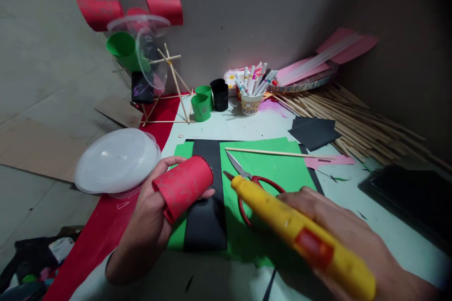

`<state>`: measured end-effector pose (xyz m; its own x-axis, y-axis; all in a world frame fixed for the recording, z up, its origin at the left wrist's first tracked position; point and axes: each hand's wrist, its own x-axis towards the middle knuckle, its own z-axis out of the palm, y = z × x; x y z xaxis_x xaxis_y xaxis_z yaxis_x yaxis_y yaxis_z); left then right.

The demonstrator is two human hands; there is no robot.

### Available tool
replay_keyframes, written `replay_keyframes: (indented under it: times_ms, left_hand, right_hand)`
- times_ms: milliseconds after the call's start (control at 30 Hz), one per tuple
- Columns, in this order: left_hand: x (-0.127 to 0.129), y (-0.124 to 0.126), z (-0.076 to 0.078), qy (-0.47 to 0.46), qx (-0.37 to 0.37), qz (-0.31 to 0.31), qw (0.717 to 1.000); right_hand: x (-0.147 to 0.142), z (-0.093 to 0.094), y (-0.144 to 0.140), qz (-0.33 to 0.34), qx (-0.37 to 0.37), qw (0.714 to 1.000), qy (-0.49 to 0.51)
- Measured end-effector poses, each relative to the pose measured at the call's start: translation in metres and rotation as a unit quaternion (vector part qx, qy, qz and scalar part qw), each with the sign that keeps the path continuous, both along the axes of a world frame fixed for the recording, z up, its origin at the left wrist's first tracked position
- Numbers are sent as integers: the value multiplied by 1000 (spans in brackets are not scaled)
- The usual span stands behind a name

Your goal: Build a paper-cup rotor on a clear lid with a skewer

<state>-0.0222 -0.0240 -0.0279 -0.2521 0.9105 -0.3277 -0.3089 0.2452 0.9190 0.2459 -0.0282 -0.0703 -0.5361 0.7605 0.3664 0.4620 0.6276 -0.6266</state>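
Observation:
My left hand [146,225] grips a red paper tube [183,186], its fingers partly inside it, above a black paper strip [206,188] lying on green paper [278,171]. My right hand [353,235] holds a yellow glue gun [300,233] whose nozzle points toward the tube, a short gap away. Red-handled scissors [252,183] lie on the green paper just beyond the gun. A thin wooden stick [278,152] rests across the paper's far edge.
Clear plastic lids [116,160] sit at left. A stick-framed wheel with red, green and black cups [141,56] stands at the back left. Green cups [201,103], a black cup [221,94], a marker cup [251,94], bamboo sticks [360,122] and black paper [314,131] lie behind.

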Motion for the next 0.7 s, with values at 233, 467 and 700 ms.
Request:
replay_keyframes:
  times_ms: [233,467,700]
  left_hand:
    - [-11,2,4,-13,5,-45,999]
    - [-15,-1,6,38,4,-114,993]
    - [-22,7,6,121,-22,-224,967]
  right_hand:
    - [1,21,32,-101,-341,883,307]
    - [14,-3,60,-108,-457,835,286]
    - [26,-12,72,-150,-430,878,145]
